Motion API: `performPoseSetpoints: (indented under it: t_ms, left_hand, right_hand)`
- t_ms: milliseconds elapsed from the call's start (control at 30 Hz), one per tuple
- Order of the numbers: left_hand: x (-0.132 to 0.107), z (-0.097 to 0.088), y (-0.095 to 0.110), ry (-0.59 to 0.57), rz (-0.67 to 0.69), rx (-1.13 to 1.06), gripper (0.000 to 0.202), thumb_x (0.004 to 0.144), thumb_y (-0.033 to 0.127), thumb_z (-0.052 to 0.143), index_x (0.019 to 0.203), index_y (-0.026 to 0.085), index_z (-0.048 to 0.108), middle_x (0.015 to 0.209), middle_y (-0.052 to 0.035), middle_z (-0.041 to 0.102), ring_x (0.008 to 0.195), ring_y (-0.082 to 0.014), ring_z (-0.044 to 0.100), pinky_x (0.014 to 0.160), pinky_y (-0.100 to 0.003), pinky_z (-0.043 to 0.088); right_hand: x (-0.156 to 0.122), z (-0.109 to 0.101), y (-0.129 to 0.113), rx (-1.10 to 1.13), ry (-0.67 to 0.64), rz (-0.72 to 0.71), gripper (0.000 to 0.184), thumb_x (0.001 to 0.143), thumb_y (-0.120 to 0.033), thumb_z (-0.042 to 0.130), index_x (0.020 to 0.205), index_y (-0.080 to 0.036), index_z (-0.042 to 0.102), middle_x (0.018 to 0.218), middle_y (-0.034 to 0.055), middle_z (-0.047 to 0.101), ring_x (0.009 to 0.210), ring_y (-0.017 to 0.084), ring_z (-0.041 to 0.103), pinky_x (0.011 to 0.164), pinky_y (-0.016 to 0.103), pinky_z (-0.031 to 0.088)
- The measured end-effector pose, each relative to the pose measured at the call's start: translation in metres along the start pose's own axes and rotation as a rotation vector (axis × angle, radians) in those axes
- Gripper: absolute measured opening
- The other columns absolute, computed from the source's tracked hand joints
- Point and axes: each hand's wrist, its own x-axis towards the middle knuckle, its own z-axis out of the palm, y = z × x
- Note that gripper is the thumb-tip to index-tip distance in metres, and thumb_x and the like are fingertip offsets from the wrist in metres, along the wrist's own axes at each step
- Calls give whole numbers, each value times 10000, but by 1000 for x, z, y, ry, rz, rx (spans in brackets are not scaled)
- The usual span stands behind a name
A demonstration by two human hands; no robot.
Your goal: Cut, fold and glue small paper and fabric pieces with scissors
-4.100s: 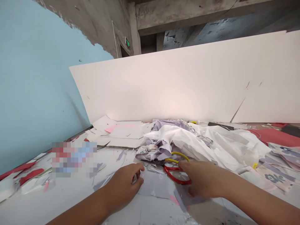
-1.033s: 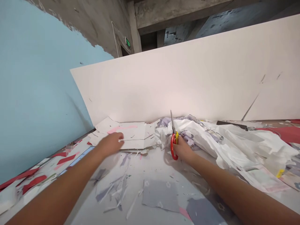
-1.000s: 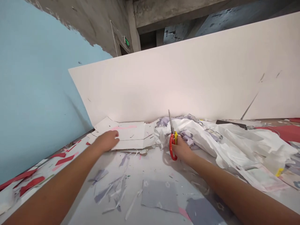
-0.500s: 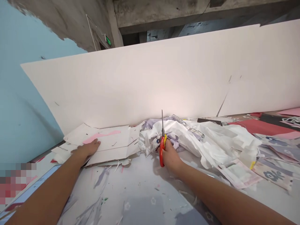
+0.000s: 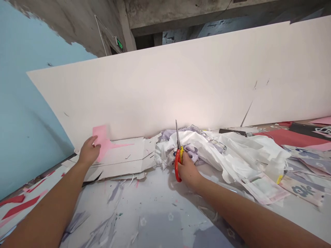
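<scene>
My left hand (image 5: 89, 151) pinches the edge of a piece of pink paper (image 5: 102, 137) and holds part of it raised above a flat white cardboard sheet (image 5: 126, 162). A narrow pink tail of the paper reaches right across the cardboard. My right hand (image 5: 189, 169) is closed round the red and yellow handles of a pair of scissors (image 5: 178, 155). The scissors' blades point up and look almost closed. Just behind the right hand lies crumpled white plastic film (image 5: 207, 148) with some lilac material in it.
A tall white board (image 5: 168, 86) stands along the back, beside a blue wall (image 5: 15, 120). To the right are red sheets (image 5: 292, 136) and flower-printed pieces (image 5: 302, 189). Red strips (image 5: 22, 206) lie at left; lilac scraps (image 5: 77, 220) litter the table (image 5: 144, 196).
My left hand has moved left and up, lifting the pink paper off the cardboard at one end. The right hand with the scissors has hardly moved. Red strips now show at lower left.
</scene>
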Motion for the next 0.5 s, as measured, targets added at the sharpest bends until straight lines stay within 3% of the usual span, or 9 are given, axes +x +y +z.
performPoseSetpoints:
  t_ms: [100,200,300,333,400,433,500]
  left_hand:
    - [-2,-19,20,159,-3,-87,516,746,330,520,1236,202,426,1144,-62,499,830,-156,532,755,-281,441]
    - [-4,-44,48,254,-24,-179,512,714,379,565,1199,240,477,808,-10,528,642,-103,490,571,-217,437]
    - [-10,-76,84,313,-9,-522,509,624,295,672,1116,231,561,617,36,441,523,-58,418,455,-160,362]
    - [-14,-87,96,283,24,-622,510,604,254,689,1100,230,571,635,33,467,533,-55,443,455,-150,362]
    - [-26,-107,120,220,107,-820,493,583,166,693,1060,232,590,914,-9,557,595,-41,495,491,-139,397]
    - [-33,-115,130,173,128,-907,494,575,111,682,1047,225,592,1064,-26,537,643,-42,517,531,-140,426]
    - [-49,-128,148,92,111,-974,479,582,56,656,1033,203,598,1181,-46,496,669,-30,522,544,-121,439]
  right_hand:
    - [1,0,0,-2,18,0,131,633,-181,441,747,-229,399,618,-51,451,504,107,413,454,229,341]
    - [2,0,-1,13,25,4,116,621,-185,469,720,-222,421,615,-45,473,513,113,437,462,236,336]
    - [1,-1,-10,67,12,6,113,622,-192,485,715,-216,426,598,-43,478,499,116,449,454,241,346]
    - [-1,-1,-15,92,10,2,114,627,-197,489,714,-216,419,591,-44,473,495,115,450,454,242,352]
    - [-7,-3,-30,143,3,-9,110,658,-233,494,698,-219,392,571,-46,456,493,116,451,453,244,363]
    - [-11,-4,-38,166,-7,-16,131,680,-269,494,679,-221,373,555,-46,445,492,119,454,451,247,367]
    - [-21,-8,-56,199,-54,-39,215,718,-371,494,652,-221,355,551,-31,469,511,135,480,454,259,382]
